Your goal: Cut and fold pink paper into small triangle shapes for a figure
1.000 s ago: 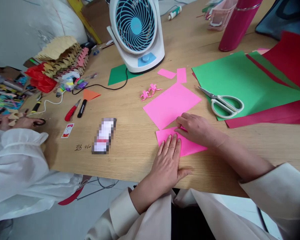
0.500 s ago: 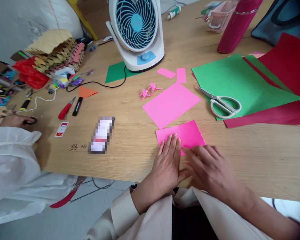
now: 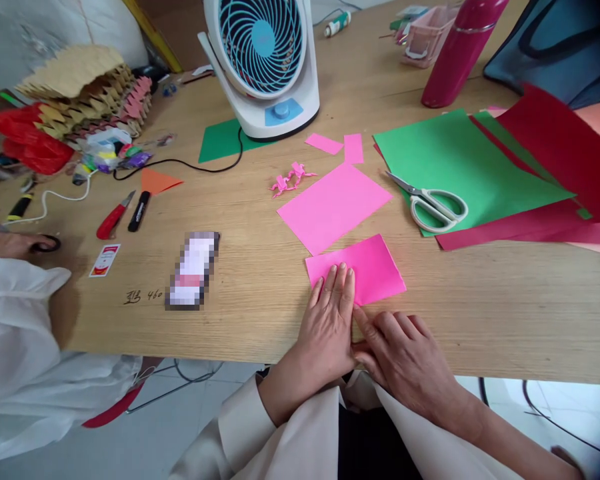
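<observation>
A folded sheet of bright pink paper (image 3: 380, 270) lies on the table in front of me. My left hand (image 3: 330, 320) rests flat on its left part, fingers stretched out. Just to the right, my right hand (image 3: 405, 353) has its index finger extended to the near edge of the sheet. Its thumb stands apart from that finger, and the remaining fingers are loosely curled. Beyond the folded sheet lies a larger, lighter pink sheet (image 3: 335, 207). Two small pink paper figures (image 3: 290, 179) and two small pink paper pieces (image 3: 353, 148) are past it.
White-handled scissors (image 3: 437, 208) lie on green paper (image 3: 460, 153) at the right. A fan (image 3: 280, 110) and a magenta bottle (image 3: 455, 63) stand farther back. Leftward are a phone (image 3: 193, 270), a red knife (image 3: 115, 217), a black marker (image 3: 139, 212) and another person's hand (image 3: 10, 245).
My right hand has drawn back toward me and slightly rightward, uncovering the paper's right near corner. My left hand stays pressed on the sheet. The whole view has shifted a little.
</observation>
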Tool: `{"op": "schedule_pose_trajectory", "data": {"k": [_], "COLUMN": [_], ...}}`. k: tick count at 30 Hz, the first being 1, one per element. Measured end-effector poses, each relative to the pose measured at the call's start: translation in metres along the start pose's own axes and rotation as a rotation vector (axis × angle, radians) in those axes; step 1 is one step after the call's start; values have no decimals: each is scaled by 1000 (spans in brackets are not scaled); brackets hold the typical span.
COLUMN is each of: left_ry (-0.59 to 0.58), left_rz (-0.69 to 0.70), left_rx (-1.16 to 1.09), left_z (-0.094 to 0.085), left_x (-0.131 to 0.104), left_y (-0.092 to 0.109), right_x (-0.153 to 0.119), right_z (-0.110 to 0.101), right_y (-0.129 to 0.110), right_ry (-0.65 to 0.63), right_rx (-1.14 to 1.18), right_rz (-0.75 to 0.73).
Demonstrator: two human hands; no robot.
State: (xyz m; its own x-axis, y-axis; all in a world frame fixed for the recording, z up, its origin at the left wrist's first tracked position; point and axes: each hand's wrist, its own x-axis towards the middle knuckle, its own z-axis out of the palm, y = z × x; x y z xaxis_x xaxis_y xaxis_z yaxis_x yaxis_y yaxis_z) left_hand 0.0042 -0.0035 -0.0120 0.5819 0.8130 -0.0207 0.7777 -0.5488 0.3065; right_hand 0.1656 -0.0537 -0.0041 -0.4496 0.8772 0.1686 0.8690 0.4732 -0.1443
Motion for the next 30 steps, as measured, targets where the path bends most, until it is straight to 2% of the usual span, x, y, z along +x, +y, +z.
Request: {"op": "schedule_pose_trajectory", "data": {"k": [8,17,30], "left_ry": [-51,-43,-21], "left_rz": [6,11,15], "left_rx": [20,102,53], "left_z": [-3,-2,-1], "left_x": [1,4,5], "left_y": [-1,1,1], "right_x": [8,4,-16], "right_z": [-4,-3,-8], "right_y": [1,5,29], "right_ry": [-133,-66,-64], "right_rx": [24,-15,-132], "right_rz": [65,68,102]}}
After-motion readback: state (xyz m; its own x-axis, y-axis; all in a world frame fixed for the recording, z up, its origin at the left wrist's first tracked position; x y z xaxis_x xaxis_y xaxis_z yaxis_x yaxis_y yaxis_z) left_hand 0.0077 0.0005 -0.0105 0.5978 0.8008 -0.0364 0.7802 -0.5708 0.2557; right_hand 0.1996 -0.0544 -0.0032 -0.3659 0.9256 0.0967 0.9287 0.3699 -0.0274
